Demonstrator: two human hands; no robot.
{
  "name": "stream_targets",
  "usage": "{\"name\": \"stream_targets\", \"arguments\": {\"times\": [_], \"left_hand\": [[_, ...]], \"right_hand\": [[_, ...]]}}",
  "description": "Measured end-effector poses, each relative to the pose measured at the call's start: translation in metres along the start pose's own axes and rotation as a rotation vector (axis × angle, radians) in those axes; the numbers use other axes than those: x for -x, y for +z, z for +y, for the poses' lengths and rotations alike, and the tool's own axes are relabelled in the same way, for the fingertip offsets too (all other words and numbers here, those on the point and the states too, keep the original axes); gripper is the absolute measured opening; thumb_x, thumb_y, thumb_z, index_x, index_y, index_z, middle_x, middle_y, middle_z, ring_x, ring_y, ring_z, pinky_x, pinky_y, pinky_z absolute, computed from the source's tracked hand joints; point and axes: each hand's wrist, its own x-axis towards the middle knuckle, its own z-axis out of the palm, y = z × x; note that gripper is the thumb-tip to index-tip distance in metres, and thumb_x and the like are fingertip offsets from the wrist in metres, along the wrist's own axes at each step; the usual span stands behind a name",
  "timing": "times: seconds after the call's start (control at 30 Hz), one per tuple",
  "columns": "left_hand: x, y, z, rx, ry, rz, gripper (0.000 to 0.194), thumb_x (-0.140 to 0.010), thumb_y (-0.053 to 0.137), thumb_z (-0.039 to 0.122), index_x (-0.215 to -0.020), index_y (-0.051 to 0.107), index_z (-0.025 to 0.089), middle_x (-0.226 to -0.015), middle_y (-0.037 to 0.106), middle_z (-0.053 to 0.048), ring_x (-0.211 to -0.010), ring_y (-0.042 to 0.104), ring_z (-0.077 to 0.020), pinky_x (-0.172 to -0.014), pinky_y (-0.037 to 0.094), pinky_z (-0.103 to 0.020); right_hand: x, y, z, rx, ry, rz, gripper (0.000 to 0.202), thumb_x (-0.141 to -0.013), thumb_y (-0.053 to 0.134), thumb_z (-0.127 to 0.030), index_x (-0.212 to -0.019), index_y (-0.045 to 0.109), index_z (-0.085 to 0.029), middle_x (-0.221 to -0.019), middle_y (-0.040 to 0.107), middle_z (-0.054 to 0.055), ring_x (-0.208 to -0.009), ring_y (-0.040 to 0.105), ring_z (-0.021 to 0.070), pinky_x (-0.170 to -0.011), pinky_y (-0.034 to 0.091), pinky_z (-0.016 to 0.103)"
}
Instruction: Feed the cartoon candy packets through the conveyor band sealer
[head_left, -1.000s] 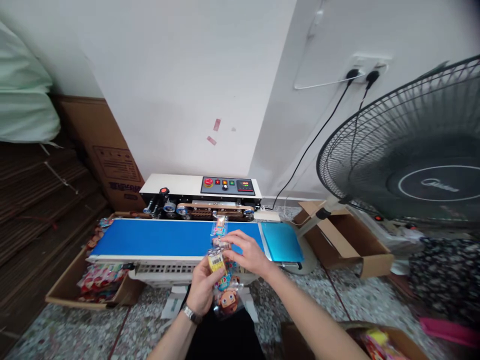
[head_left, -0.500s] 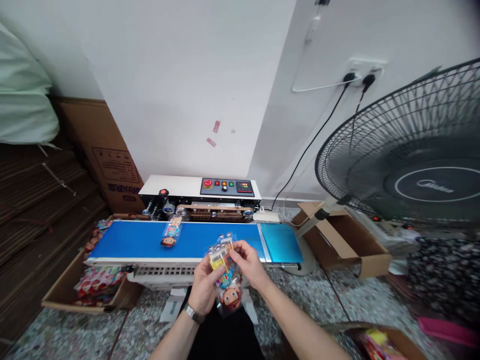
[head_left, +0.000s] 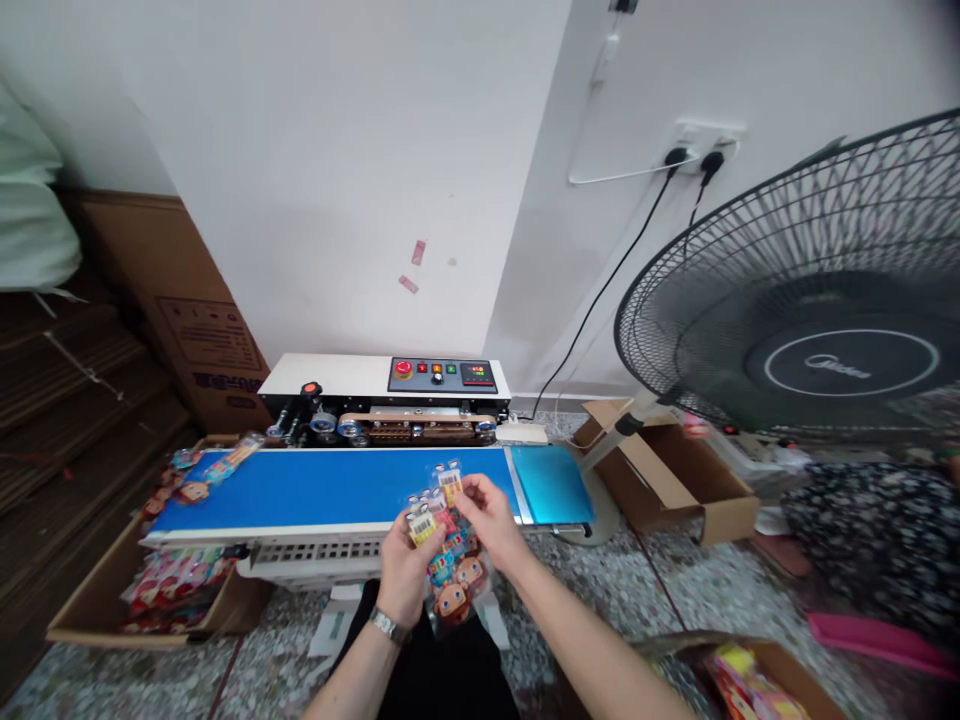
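Observation:
My left hand (head_left: 405,570), with a metal watch on the wrist, grips a few clear plastic packets (head_left: 452,598) printed with cartoon faces and topped by barcode labels. My right hand (head_left: 493,522) pinches the top of one packet (head_left: 450,484) from this fanned bunch, by its barcode label. Both hands are over the front edge of a blue conveyor belt (head_left: 322,490). Behind the belt stands a white band sealer (head_left: 330,372) with a button panel and lit display. Another packet (head_left: 217,475) lies at the belt's left end.
A carton (head_left: 82,610) of packets sits below the belt's left end. Another carton (head_left: 799,680) holding packets is at bottom right. A large fan (head_left: 810,350) stands right, beside an open cardboard box (head_left: 667,490). A person's patterned clothing (head_left: 862,540) shows at right.
The packet on the belt has travelled left to its end. My hands have spread the held packets apart, with the right-hand one drawn out beside the others. The view has shifted slightly.

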Motion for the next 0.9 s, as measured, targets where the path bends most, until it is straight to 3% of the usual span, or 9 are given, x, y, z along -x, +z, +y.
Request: {"name": "stream_targets", "arguments": {"times": [0.17, 0.27, 0.37, 0.6, 0.73, 0.9], "left_hand": [[-0.004, -0.003, -0.006, -0.032, 0.008, 0.039, 0.041, -0.059, 0.074, 0.025, -0.095, 0.058, 0.016, -0.089, 0.07, -0.007, -0.076, 0.065, -0.0205, -0.07, 0.05, -0.032], [-0.002, -0.001, -0.007, 0.004, -0.002, 0.035, 0.042, -0.058, 0.075, 0.025, -0.095, 0.058, 0.016, -0.088, 0.07, -0.007, -0.075, 0.065, -0.0207, -0.069, 0.051, -0.032], [-0.001, 0.0, -0.006, 0.019, 0.014, 0.031, 0.04, -0.057, 0.075, 0.024, -0.094, 0.059, 0.016, -0.088, 0.07, -0.006, -0.075, 0.065, -0.0201, -0.069, 0.05, -0.032], [-0.003, -0.003, -0.008, 0.037, 0.042, 0.081, 0.039, -0.058, 0.075, 0.023, -0.093, 0.058, 0.016, -0.087, 0.07, -0.006, -0.075, 0.065, -0.0195, -0.07, 0.05, -0.032], [-0.003, -0.009, -0.006, 0.05, 0.01, 0.092, 0.038, -0.057, 0.075, 0.024, -0.09, 0.059, 0.017, -0.081, 0.071, -0.004, -0.069, 0.065, -0.0186, -0.067, 0.05, -0.031], [-0.001, -0.017, -0.004, 0.054, -0.027, 0.081, 0.04, -0.056, 0.075, 0.024, -0.091, 0.059, 0.015, -0.081, 0.071, -0.006, -0.069, 0.066, -0.0194, -0.067, 0.051, -0.033]], "right_hand": [[-0.007, -0.007, -0.003, -0.09, 0.088, 0.123, 0.032, -0.076, 0.055, -0.049, -0.091, 0.056, -0.021, -0.078, 0.062, 0.002, -0.069, 0.059, 0.0162, -0.058, 0.047, 0.026], [-0.008, -0.007, -0.004, -0.045, 0.075, 0.032, 0.033, -0.076, 0.056, -0.048, -0.096, 0.058, -0.021, -0.085, 0.064, 0.003, -0.076, 0.06, 0.0175, -0.065, 0.048, 0.028], [-0.004, -0.003, -0.004, 0.009, 0.033, -0.022, 0.029, -0.076, 0.057, -0.045, -0.088, 0.061, -0.02, -0.083, 0.064, 0.002, -0.077, 0.059, 0.0168, -0.07, 0.047, 0.027], [-0.003, 0.001, 0.005, -0.029, -0.036, 0.158, 0.027, -0.073, 0.06, -0.044, -0.081, 0.06, -0.019, -0.075, 0.061, 0.002, -0.07, 0.055, 0.0151, -0.063, 0.045, 0.025], [-0.026, -0.03, 0.017, -0.003, -0.047, 0.416, 0.035, -0.07, 0.058, -0.05, -0.085, 0.058, -0.018, -0.079, 0.063, 0.003, -0.068, 0.057, 0.016, -0.058, 0.045, 0.026], [-0.063, -0.089, 0.029, 0.362, 0.018, 0.616, 0.036, -0.064, 0.054, -0.051, -0.076, 0.059, -0.017, -0.064, 0.062, 0.002, -0.057, 0.056, 0.0173, -0.053, 0.042, 0.028]]}}
